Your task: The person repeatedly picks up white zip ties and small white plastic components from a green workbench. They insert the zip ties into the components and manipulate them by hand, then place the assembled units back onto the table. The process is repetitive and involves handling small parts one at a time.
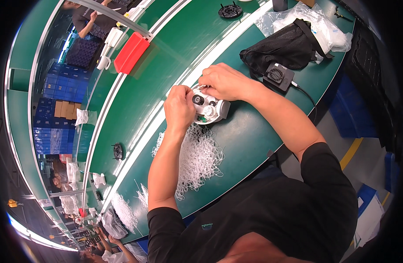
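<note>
A white round device housing [212,115] with an open inside faces me over the bench. Inside it sit a black round part, white plastic parts and a bit of green circuit board. My left hand [180,108] is closed on the housing's left side. At the far rim, the fingers of my right hand [223,81] are bent and pressed together; what lies between them is hidden. Just below the housing, a heap of thin white loops [200,153] lies on the green bench top [243,136], partly behind my left forearm.
To the right lie a small black fan box [278,76] with a cable, a black mesh bag [282,46] and clear plastic bags [331,33]. Beyond the metal rail, black round parts [230,10] rest on the green belt, beside a red bin [131,53]. Other people work farther left.
</note>
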